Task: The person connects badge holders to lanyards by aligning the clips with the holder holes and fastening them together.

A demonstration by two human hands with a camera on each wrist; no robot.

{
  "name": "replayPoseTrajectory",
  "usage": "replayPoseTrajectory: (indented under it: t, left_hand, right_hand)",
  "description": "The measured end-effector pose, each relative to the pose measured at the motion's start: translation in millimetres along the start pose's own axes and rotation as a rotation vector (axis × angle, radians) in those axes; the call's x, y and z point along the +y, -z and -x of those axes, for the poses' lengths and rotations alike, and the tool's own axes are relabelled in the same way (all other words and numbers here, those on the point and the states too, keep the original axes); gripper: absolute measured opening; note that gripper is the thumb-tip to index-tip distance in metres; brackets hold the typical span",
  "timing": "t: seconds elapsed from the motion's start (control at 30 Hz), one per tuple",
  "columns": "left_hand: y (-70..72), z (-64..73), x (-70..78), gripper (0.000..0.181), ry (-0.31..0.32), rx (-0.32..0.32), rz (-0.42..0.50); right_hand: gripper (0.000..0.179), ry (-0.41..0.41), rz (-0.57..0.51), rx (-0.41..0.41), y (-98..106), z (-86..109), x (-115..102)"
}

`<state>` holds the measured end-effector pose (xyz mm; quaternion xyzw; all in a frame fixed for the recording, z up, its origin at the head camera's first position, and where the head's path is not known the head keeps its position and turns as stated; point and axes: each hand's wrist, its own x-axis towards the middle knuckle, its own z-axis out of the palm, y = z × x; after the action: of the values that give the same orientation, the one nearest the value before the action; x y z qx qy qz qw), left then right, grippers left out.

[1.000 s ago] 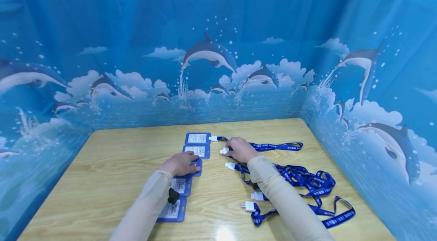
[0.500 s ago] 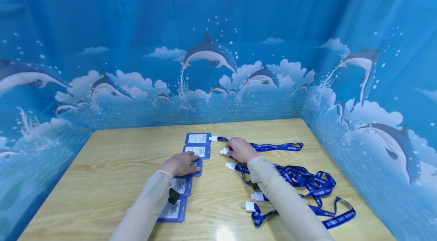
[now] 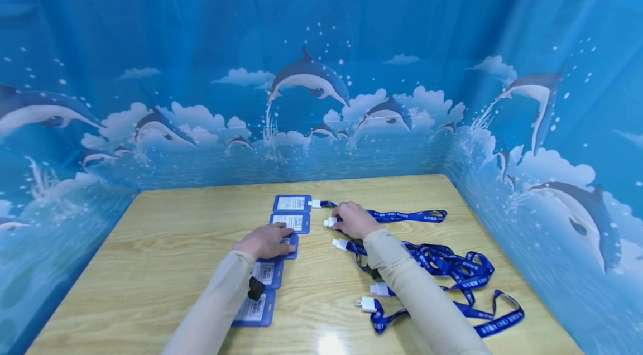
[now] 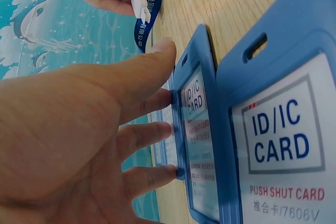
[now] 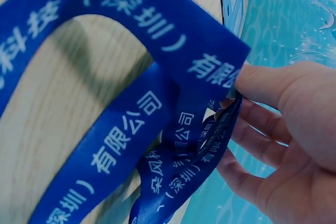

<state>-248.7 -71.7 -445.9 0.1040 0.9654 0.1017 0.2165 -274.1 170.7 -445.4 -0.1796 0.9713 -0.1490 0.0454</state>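
Observation:
Several blue ID card holders run in a column on the wooden table. My left hand [image 3: 263, 241] rests over the third card holder [image 3: 291, 249], thumb stretched out and fingers lightly bent; in the left wrist view its fingertips touch that holder's [image 4: 199, 124] long edge. To the right, my right hand [image 3: 355, 220] pinches the white clip [image 3: 330, 222] end of a blue lanyard. The left wrist view shows the thumb against this clip [image 4: 140, 6]. Its printed strap [image 5: 121, 135] loops below the fingers in the right wrist view. Beyond, another clip [image 3: 315, 204] meets the farthest card holder [image 3: 292, 203].
More blue lanyards [image 3: 452, 265] lie tangled under and beside the right forearm, their white clips [image 3: 368, 304] pointing left. Two nearer card holders [image 3: 253, 307] are partly behind the left sleeve. A blue dolphin-print curtain [image 3: 301, 137] surrounds the table [image 3: 166, 265] at back and sides.

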Motion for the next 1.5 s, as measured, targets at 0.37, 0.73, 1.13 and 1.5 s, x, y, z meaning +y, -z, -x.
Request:
replayPoseTrajectory:
  t: [0.37,0.73,1.13,1.5]
  left_hand:
    - [-1.2,-2.1,1.3,0.057,-0.003,-0.019,-0.007]
    - [-0.9,-2.4,3.2,0.059,-0.021,-0.021,-0.037]
    - [-0.9,-2.5,4.3,0.059,-0.021,-0.022,-0.045]
    - [-1.0,-2.4,2.9,0.055,-0.046,-0.020,-0.046]
  right_hand:
    - [0.027,0.002,-0.006,-0.010,0.5,0.7,0.2]
    - [0.028,0.000,-0.002,-0.015,0.2,-0.7,0.7]
    - [0.028,-0.002,0.002,-0.005,-0.8,-1.6,0.5]
    - [0.027,-0.004,0.001,-0.013,-1.8,-3.6,0.0]
